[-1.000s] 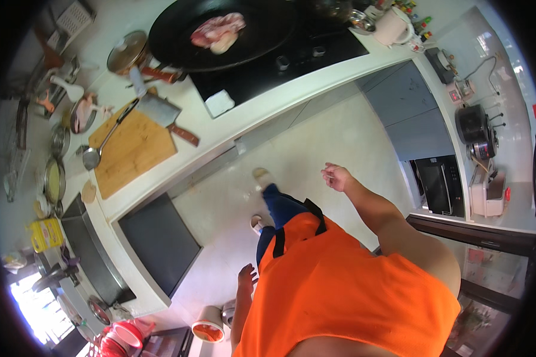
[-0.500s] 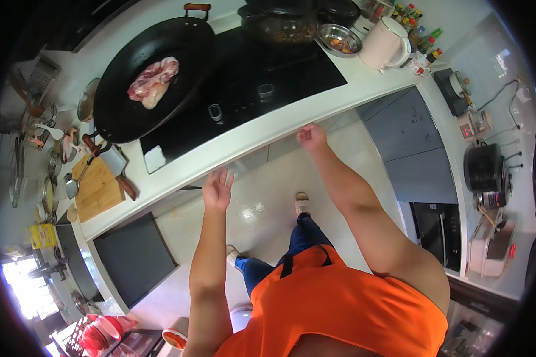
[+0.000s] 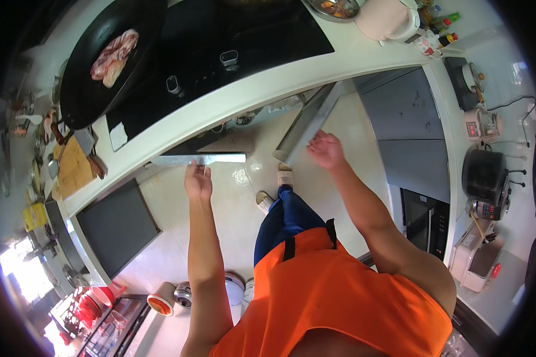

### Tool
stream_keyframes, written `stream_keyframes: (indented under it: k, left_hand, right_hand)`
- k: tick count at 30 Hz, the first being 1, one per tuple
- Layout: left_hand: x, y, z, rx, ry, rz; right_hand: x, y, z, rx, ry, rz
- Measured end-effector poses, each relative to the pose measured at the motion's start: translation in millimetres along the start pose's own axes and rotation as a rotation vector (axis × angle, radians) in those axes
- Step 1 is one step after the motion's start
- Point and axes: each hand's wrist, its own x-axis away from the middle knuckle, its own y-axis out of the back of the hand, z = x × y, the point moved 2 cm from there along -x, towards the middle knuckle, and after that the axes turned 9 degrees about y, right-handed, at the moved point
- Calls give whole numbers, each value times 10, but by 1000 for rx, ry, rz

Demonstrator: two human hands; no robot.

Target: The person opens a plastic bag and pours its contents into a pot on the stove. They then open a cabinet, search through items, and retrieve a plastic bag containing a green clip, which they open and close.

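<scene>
Two cabinet doors under the counter stand swung out. My left hand (image 3: 198,181) is at the left cabinet door (image 3: 229,157), its fingers stretched up to the door's edge and not wrapped round it. My right hand (image 3: 326,150) is beside the right cabinet door (image 3: 304,128), fingers apart and the tips close to its edge; whether they touch, I cannot tell. Between the doors, part of the cabinet inside shows, with metal items (image 3: 247,116) I cannot make out. Above, a piece of raw meat (image 3: 114,58) lies in a black wok (image 3: 80,98).
The wok is at the left of a black cooktop (image 3: 250,35). A cutting board (image 3: 76,166) and a cleaver (image 3: 95,165) lie farther left. A metal bowl (image 3: 336,8) and a kettle (image 3: 387,21) stand at the right. Grey cabinets (image 3: 405,119) line the right side.
Both cabinet doors have swung outward toward me, uncovering part of the inside. My left hand has moved slightly left, my right slightly right and nearer. My feet have shifted, and the view has tilted lower.
</scene>
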Motion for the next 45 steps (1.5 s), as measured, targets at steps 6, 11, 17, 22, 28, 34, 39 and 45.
stream_keyframes:
  k: [6,11,17,22,28,34,39,45]
  left_hand:
    - [667,613,60,-459,-275,-208]
    - [855,1001,13,-981,-480,-457]
    - [1024,1313,-191,-1244,-346,-487]
    - [1376,1405,-23,-1368,-672,-649]
    - [1532,1487,182,-1356,-734,-696]
    - [1479,1622,-11,-1364,-614,-801]
    - [1499,1663,60,-1516,-610,-915]
    - [1583,1550,136,-1599,-659,-1027]
  right_hand:
    - [637,617,957,423,133,-408]
    - [740,796,1425,456,408,-693]
    - [662,966,1708,514,374,-764]
    - [642,918,1827,880,467,-735]
    - [438,-656,1965,1654,882,-261]
    - [-632,-3198,2341,1740,1186,451]
    - [-1266,-4621,2531,2155,1020,647]
    - [-611,-3936,1886,1973,686,681]
